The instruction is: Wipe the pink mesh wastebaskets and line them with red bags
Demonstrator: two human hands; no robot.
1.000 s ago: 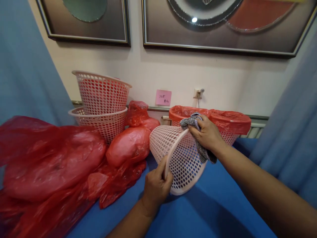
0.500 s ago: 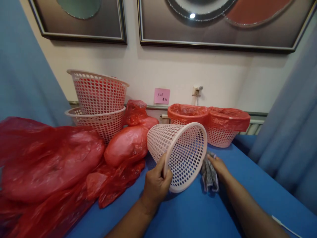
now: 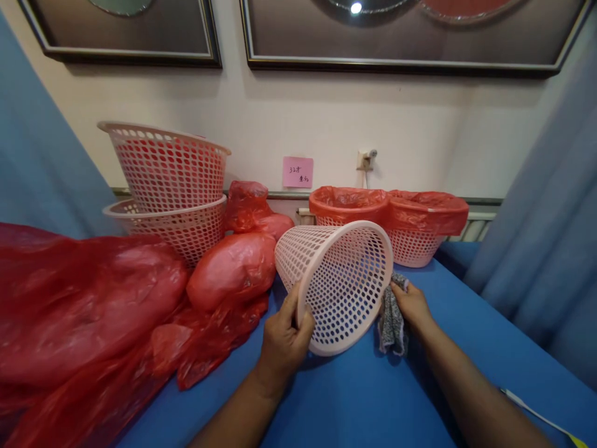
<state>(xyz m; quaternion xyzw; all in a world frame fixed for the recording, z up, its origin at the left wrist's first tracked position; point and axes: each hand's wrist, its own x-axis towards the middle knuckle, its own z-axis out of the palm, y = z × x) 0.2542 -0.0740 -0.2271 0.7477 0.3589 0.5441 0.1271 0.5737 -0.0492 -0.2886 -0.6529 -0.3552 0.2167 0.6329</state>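
A pale pink perforated plastic basket (image 3: 305, 246) lies tilted on its side over the blue surface, its mouth turned toward me. My left hand (image 3: 286, 336) grips the near left part of its rim, thumb inside and fingers outside. At the rim's right side, my right hand (image 3: 413, 305) is closed on a grey speckled cloth (image 3: 392, 323), which hangs down beside the basket. The right fingertips are partly hidden by the cloth and rim, so I cannot tell how firmly they press on the rim.
Red plastic bags (image 3: 233, 267) heap up at the left. Behind them stand stacked baskets (image 3: 172, 168). Two baskets lined with red bags (image 3: 349, 202) stand against the wall. A white cable (image 3: 532, 407) lies at the lower right of the blue surface (image 3: 354, 404). Blue curtains (image 3: 545, 249) hang at the sides.
The view has shifted slightly, so the background sits higher and further left. The basket's mouth faces me a little more. Both hands keep their holds on the rim and the cloth.
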